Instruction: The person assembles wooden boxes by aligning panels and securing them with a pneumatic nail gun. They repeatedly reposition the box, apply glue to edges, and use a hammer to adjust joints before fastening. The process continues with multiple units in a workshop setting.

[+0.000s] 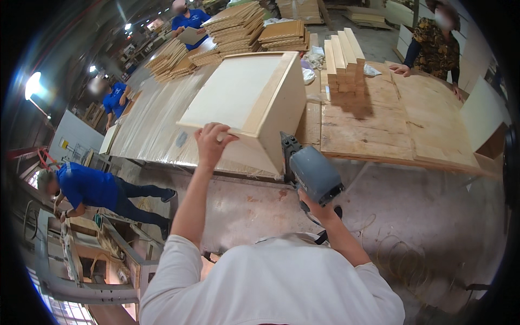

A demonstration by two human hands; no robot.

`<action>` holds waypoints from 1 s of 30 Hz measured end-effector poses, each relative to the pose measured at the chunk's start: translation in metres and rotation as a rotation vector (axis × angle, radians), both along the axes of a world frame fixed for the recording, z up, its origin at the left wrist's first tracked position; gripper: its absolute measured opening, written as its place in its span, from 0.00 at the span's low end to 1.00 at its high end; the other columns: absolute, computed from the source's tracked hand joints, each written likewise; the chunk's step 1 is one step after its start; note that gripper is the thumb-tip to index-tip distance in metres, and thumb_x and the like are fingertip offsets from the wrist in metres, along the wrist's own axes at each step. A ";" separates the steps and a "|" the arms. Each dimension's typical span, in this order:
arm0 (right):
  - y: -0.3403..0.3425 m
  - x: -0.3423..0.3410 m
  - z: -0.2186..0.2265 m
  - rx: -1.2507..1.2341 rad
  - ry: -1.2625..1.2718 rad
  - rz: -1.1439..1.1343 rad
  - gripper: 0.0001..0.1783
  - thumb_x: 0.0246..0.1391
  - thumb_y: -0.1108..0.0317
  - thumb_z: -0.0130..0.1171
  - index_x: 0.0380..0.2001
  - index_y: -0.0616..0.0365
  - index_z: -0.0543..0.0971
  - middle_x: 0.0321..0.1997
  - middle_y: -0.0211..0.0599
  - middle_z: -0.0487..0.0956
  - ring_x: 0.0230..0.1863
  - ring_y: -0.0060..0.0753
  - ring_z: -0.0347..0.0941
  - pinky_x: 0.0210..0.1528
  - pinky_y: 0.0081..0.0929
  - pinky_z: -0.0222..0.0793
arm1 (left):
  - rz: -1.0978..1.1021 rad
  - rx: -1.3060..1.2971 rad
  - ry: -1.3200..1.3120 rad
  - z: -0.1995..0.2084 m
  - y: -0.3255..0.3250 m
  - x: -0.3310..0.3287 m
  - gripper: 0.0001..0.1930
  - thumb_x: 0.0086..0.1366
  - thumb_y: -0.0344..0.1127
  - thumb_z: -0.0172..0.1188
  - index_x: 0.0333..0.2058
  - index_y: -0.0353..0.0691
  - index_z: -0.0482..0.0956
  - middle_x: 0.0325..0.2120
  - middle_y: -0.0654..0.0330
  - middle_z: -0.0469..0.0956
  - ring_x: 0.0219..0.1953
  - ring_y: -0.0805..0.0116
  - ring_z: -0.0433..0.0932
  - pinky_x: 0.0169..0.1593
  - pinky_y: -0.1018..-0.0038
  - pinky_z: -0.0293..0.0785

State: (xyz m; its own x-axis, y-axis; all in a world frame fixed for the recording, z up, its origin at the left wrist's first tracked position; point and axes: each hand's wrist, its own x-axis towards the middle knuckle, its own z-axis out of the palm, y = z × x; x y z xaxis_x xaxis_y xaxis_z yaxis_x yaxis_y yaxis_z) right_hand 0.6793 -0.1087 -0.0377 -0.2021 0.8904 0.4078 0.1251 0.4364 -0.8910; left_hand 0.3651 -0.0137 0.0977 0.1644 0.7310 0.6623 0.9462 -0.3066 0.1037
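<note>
A pale wooden drawer box stands on the near edge of the workbench, its light panel facing up and its side toward the right. My left hand grips the near left corner, thumb on the near face and fingers over the top rim. In my right hand is a grey and black nail gun, held by its handle. Its black nose meets or nearly meets the lower right corner of the box; exact contact is hard to tell. Most of the right fingers are hidden behind the tool.
Wooden blocks are stacked on the plywood top at right. Piled panels lie behind the box. A person stands across the bench at far right; several others in blue work at left. A coiled hose lies on the floor.
</note>
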 end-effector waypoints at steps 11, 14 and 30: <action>0.008 0.005 0.033 0.270 -0.186 -0.371 0.12 0.48 0.67 0.65 0.38 0.55 0.79 0.40 0.36 0.80 0.42 0.41 0.76 0.45 0.37 0.71 | -0.099 0.261 -0.157 -0.025 0.015 0.132 0.13 0.54 0.43 0.68 0.36 0.47 0.78 0.30 0.66 0.72 0.40 0.65 0.68 0.47 0.66 0.57; 0.010 0.005 0.037 0.153 -0.129 -0.325 0.18 0.50 0.64 0.66 0.42 0.60 0.76 0.44 0.39 0.78 0.45 0.38 0.74 0.47 0.35 0.69 | -0.139 0.279 -0.151 -0.026 0.016 0.128 0.13 0.55 0.41 0.67 0.38 0.47 0.77 0.30 0.66 0.72 0.40 0.64 0.69 0.47 0.66 0.57; 0.017 0.000 0.021 0.237 -0.364 -0.403 0.11 0.51 0.67 0.64 0.36 0.61 0.78 0.37 0.35 0.80 0.40 0.33 0.75 0.42 0.33 0.70 | -0.174 0.262 -0.195 -0.021 0.016 0.126 0.09 0.56 0.36 0.63 0.37 0.48 0.79 0.31 0.65 0.73 0.42 0.63 0.68 0.48 0.64 0.57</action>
